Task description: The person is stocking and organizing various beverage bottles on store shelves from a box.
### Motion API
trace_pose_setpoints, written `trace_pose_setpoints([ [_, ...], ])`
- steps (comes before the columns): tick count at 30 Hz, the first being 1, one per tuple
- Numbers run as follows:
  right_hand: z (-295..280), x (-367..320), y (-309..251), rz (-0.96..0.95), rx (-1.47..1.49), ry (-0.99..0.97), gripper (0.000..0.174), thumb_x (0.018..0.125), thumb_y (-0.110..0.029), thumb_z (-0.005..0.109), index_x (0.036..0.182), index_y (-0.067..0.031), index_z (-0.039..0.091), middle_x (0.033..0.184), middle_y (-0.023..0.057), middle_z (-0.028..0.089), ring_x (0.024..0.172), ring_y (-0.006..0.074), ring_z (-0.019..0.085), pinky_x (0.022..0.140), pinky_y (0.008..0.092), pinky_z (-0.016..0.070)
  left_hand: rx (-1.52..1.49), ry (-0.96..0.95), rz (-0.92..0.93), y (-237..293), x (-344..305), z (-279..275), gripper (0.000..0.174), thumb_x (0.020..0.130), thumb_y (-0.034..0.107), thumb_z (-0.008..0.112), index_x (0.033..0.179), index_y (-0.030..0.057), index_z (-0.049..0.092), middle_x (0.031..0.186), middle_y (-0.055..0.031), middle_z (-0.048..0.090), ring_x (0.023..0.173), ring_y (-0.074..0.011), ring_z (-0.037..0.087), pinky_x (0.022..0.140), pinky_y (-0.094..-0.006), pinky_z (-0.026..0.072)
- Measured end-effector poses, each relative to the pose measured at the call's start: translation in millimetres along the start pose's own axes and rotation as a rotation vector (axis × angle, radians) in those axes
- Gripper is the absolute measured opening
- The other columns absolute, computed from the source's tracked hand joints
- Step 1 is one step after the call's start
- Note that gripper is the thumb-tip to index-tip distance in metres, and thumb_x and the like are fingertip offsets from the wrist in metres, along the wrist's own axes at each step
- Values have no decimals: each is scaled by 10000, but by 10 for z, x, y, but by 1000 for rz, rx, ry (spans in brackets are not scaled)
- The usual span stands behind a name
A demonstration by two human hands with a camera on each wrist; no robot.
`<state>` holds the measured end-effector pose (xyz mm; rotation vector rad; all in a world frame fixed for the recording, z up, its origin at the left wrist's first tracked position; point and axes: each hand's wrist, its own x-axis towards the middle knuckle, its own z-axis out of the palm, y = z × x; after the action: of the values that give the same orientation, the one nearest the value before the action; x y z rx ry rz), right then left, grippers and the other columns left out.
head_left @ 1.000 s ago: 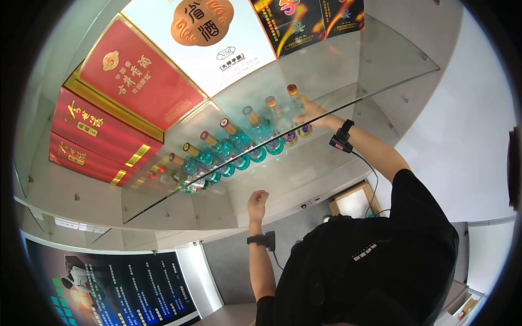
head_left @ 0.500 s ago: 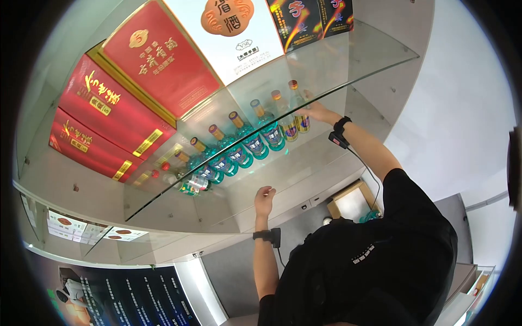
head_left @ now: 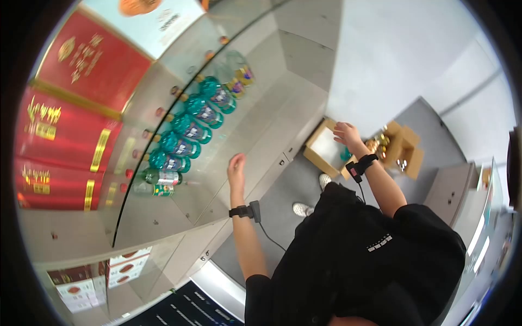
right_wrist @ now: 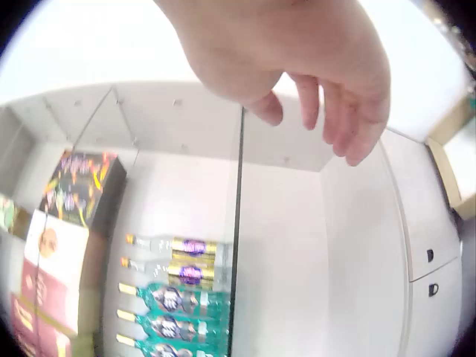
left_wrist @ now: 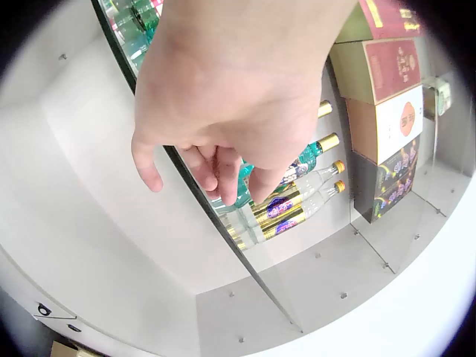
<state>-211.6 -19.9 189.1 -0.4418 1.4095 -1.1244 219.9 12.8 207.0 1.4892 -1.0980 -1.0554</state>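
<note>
A row of teal bottles (head_left: 191,129) stands on the lower shelf behind the glass edge, with two clear bottles with gold-and-purple labels (head_left: 243,75) at its right end. My left hand (head_left: 236,173) hangs in front of the row, fingers loosely curled and holding nothing; the left wrist view shows this hand (left_wrist: 230,111) too. Above an open carton (head_left: 322,146) on the floor, my right hand (head_left: 349,137) is empty with relaxed fingers. In the right wrist view that hand (right_wrist: 312,74) hangs clear of the bottles (right_wrist: 186,299).
Red gift boxes (head_left: 65,149) and a white box (head_left: 157,24) stand on the glass shelf. A second open carton (head_left: 405,149) holding items lies on the floor at the right. Cabinet doors (head_left: 261,174) run below the shelf.
My right hand has let go of the clear bottle at the row's end and moved away, down over the carton. The head view has turned toward the floor on the right.
</note>
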Motion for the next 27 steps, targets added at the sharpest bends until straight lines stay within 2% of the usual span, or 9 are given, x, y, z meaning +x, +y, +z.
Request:
trace_pose_setpoints([
  [4, -1157, -314, 492, 269, 341, 82, 256, 940, -294, 558, 1064, -69, 552, 1048, 85, 618, 1013, 233, 596, 888, 407, 521, 22, 38, 11, 23, -33, 73, 258, 901, 188, 654, 1095, 18, 667, 1222, -91, 615, 1143, -207, 557, 990, -319, 415],
  [7, -1833, -567, 770, 330, 582, 170, 248, 945, -292, 547, 1060, -72, 552, 1038, 89, 619, 1008, 238, 596, 899, 405, 513, 357, 88, 314, -65, -138, 175, 228, 904, 155, 629, 1075, 6, 656, 1279, -92, 583, 1106, -193, 560, 947, -330, 439],
  [9, -2160, -764, 836, 316, 649, 223, 225, 944, -285, 548, 1046, -84, 556, 1078, 102, 614, 1025, 245, 591, 917, 411, 500, 26, 119, 33, 18, -383, 372, 188, 906, 133, 596, 1035, 9, 654, 1338, -92, 539, 1007, -176, 584, 853, -316, 472],
  [11, -2488, -896, 887, 317, 665, 250, 235, 938, -287, 557, 1053, -82, 556, 1088, 102, 610, 1034, 246, 587, 922, 414, 496, 212, 132, 208, -245, -511, 472, 169, 901, 133, 575, 996, 15, 652, 1200, -80, 621, 856, -139, 594, 704, -275, 476],
  [14, -2970, -1044, 812, 333, 646, 264, 257, 930, -288, 570, 1072, -75, 549, 1099, 101, 606, 1036, 246, 585, 924, 414, 497, 127, 139, -167, -814, -808, 713, 169, 887, 164, 590, 972, 35, 656, 1001, -51, 677, 767, -111, 594, 617, -234, 445],
  [16, -3263, -1151, 837, 348, 638, 270, 250, 927, -283, 573, 1064, -74, 557, 1092, 99, 608, 1037, 246, 583, 922, 417, 498, 207, 19, -248, -1155, -1067, 1000, 167, 879, 170, 588, 969, 49, 658, 857, -25, 676, 734, -90, 585, 574, -223, 422],
  [21, -3788, -1036, 819, 427, 649, 315, 246, 921, -273, 575, 1061, -70, 563, 1082, 101, 606, 1029, 248, 582, 923, 419, 498, 325, -152, -605, -1705, -1553, 1682, 198, 863, 183, 591, 988, 44, 654, 876, -36, 676, 713, -118, 610, 566, -236, 430],
  [24, -3817, -931, 737, 463, 591, 294, 251, 920, -274, 578, 1066, -71, 559, 1079, 106, 606, 1036, 250, 579, 929, 422, 496, 364, -216, -659, -1882, -1593, 1935, 216, 855, 194, 594, 995, 40, 651, 864, -38, 681, 716, -129, 626, 561, -254, 442],
  [27, -3820, -726, 723, 449, 681, 290, 254, 926, -280, 571, 1068, -70, 557, 1079, 109, 608, 1024, 253, 585, 930, 419, 494, 448, -256, -720, -2000, -1518, 2169, 228, 848, 207, 600, 982, 31, 653, 843, -46, 685, 705, -136, 632, 557, -273, 459],
])
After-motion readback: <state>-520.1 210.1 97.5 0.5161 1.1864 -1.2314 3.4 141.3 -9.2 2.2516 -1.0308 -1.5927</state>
